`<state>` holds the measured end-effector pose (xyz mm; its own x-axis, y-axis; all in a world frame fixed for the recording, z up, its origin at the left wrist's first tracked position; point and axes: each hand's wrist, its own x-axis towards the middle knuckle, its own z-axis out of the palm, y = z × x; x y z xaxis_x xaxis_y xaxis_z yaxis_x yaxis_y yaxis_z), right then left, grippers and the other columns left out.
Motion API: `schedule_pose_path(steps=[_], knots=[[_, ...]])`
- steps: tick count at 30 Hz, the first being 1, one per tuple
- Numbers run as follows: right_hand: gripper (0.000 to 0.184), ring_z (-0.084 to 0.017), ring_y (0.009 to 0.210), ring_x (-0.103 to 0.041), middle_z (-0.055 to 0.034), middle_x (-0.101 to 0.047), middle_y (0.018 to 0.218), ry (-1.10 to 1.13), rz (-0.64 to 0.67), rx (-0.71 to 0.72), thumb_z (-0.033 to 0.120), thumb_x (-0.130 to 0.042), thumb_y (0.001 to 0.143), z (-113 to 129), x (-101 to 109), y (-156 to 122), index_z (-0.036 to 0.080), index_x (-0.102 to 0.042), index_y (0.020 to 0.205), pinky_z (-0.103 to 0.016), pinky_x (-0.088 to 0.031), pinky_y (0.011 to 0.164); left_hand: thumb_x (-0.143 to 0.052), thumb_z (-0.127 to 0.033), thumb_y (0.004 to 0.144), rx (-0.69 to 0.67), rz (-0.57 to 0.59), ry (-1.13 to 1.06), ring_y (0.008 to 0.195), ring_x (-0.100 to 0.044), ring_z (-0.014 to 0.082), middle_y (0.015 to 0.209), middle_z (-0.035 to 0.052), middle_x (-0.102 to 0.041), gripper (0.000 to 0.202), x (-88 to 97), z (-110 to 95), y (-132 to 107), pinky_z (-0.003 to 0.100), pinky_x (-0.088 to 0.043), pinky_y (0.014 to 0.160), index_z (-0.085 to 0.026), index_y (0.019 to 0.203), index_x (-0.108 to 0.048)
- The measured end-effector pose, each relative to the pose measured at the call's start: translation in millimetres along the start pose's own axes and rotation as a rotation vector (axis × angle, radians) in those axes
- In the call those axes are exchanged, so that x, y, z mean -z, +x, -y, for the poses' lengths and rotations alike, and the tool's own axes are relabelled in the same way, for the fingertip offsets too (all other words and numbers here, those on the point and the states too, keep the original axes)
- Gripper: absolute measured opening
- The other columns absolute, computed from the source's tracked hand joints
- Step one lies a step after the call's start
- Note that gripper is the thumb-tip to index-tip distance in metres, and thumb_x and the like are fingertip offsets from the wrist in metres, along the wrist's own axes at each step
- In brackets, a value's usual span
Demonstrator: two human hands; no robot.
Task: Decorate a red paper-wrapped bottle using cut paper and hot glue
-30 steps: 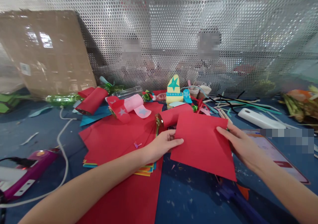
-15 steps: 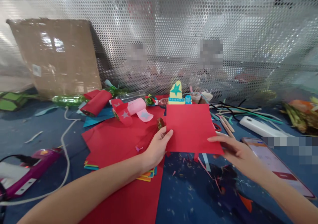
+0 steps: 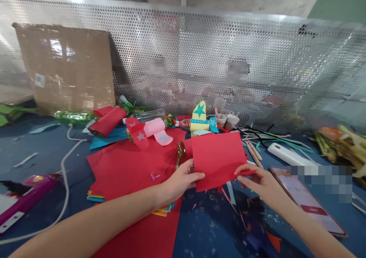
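A rectangular sheet of red paper point(image 3: 219, 157) is held up off the table between my hands. My left hand point(image 3: 183, 177) grips its lower left side, with the thumb lying on the front. My right hand point(image 3: 254, 178) pinches the lower right corner, which is bent over toward me. Behind the left edge of the sheet lies a red-wrapped bottle piece with a brown neck point(image 3: 180, 150), partly hidden. Under my left forearm are larger red sheets point(image 3: 122, 162) and a stack of coloured paper point(image 3: 95, 196).
At the back stand a yellow paper piece with a green star point(image 3: 199, 111) and a cardboard box point(image 3: 68, 65). Paper-wrapped bottles point(image 3: 107, 120) lie at left. A purple power strip point(image 3: 31, 193) sits far left, a phone point(image 3: 311, 208) on the right. A perforated metal screen point(image 3: 194, 48) rises behind.
The red sheet has tilted, and its lower right corner is now bent in my right hand's pinch. The view has shifted slightly upward, showing more above the screen.
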<state>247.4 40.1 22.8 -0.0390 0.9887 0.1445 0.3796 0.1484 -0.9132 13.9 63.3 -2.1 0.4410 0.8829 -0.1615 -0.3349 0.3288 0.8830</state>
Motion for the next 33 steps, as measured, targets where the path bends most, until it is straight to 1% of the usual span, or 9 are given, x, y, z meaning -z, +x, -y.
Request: schedule_pose_path(steps=[4, 7, 10, 13, 17, 21, 25, 29, 33], knots=[[0.041, -0.016, 0.059, -0.058, -0.0047, -0.065, 0.077, 0.038, -0.08, -0.017, 0.059, -0.071, 0.061, -13, 1, 6, 0.021, -0.061, 0.069, -0.028, -0.051, 0.051, -0.078, -0.023, 0.068, 0.014, 0.108, 0.041, 0.094, -0.07, 0.0233, 0.107, 0.0113, -0.071, 0.042, -2.0, -4, 0, 0.029, -0.055, 0.077, -0.015, 0.106, -0.063], [0.039, -0.016, 0.058, -0.056, -0.003, -0.063, 0.071, 0.016, -0.089, -0.024, 0.057, -0.071, 0.063, -15, 1, 8, 0.02, -0.061, 0.069, -0.028, -0.051, 0.053, -0.079, -0.024, 0.068, 0.017, 0.107, 0.038, 0.089, -0.07, 0.0215, 0.099, 0.0092, -0.073, 0.039, -2.6, -5, -1, 0.029, -0.054, 0.079, -0.015, 0.103, -0.065], [0.036, -0.015, 0.056, -0.054, -0.0005, -0.058, 0.066, -0.008, -0.109, -0.029, 0.054, -0.071, 0.064, -13, 1, 8, 0.021, -0.058, 0.068, -0.028, -0.05, 0.052, -0.074, -0.04, 0.073, 0.027, 0.134, -0.044, 0.089, -0.07, 0.0232, 0.102, 0.0103, -0.072, 0.04, -1.5, -5, -2, 0.034, -0.054, 0.083, -0.015, 0.103, -0.065], [0.034, -0.015, 0.056, -0.053, 0.0008, -0.055, 0.065, -0.027, -0.134, -0.029, 0.051, -0.07, 0.065, -11, 1, 6, 0.021, -0.056, 0.066, -0.027, -0.049, 0.052, -0.071, -0.051, 0.073, -0.011, 0.206, -0.04, 0.097, -0.068, 0.0272, 0.109, 0.014, -0.07, 0.053, -1.2, -5, -3, 0.039, -0.052, 0.087, -0.014, 0.11, -0.062], [0.031, -0.016, 0.057, -0.055, 0.0001, -0.057, 0.066, -0.045, -0.153, -0.028, 0.05, -0.069, 0.066, -12, 0, 5, 0.021, -0.057, 0.068, -0.028, -0.048, 0.053, -0.085, -0.032, 0.061, -0.067, 0.142, 0.122, 0.104, -0.066, 0.0285, 0.118, 0.0142, -0.066, 0.06, -4.5, -5, -3, 0.039, -0.051, 0.091, -0.016, 0.113, -0.058], [0.029, -0.015, 0.055, -0.055, -0.0007, -0.059, 0.066, -0.063, -0.171, -0.025, 0.047, -0.068, 0.068, -11, -1, 4, 0.02, -0.06, 0.074, -0.029, -0.047, 0.051, -0.078, -0.039, 0.07, -0.068, 0.106, 0.164, 0.097, -0.069, 0.0251, 0.113, 0.0135, -0.069, 0.052, -6.0, -4, -2, 0.036, -0.054, 0.086, -0.015, 0.111, -0.058], [0.028, -0.014, 0.052, -0.052, 0.0006, -0.058, 0.064, -0.056, -0.19, -0.006, 0.046, -0.07, 0.068, -5, -2, 1, 0.021, -0.058, 0.072, -0.028, -0.045, 0.05, -0.079, -0.041, 0.068, -0.076, 0.085, 0.165, 0.095, -0.07, 0.024, 0.109, 0.0132, -0.071, 0.052, -5.6, -5, -2, 0.032, -0.056, 0.082, -0.013, 0.106, -0.059], [0.033, -0.014, 0.05, -0.054, 0.0034, -0.057, 0.059, 0.001, -0.215, -0.017, 0.046, -0.073, 0.065, -2, -3, 0, 0.024, -0.05, 0.074, -0.028, -0.047, 0.049, -0.078, -0.042, 0.067, -0.075, 0.08, 0.158, 0.091, -0.071, 0.0228, 0.105, 0.0121, -0.072, 0.05, -6.5, -5, -2, 0.031, -0.057, 0.08, -0.013, 0.103, -0.06], [0.048, -0.014, 0.046, -0.053, 0.0046, -0.064, 0.061, 0.089, -0.255, -0.052, 0.048, -0.073, 0.062, -3, -3, 4, 0.027, -0.04, 0.09, -0.029, -0.048, 0.046, -0.078, -0.043, 0.067, -0.091, 0.083, 0.164, 0.093, -0.07, 0.0223, 0.105, 0.0107, -0.072, 0.047, -5.9, -3, 0, 0.031, -0.057, 0.081, -0.013, 0.101, -0.062]])
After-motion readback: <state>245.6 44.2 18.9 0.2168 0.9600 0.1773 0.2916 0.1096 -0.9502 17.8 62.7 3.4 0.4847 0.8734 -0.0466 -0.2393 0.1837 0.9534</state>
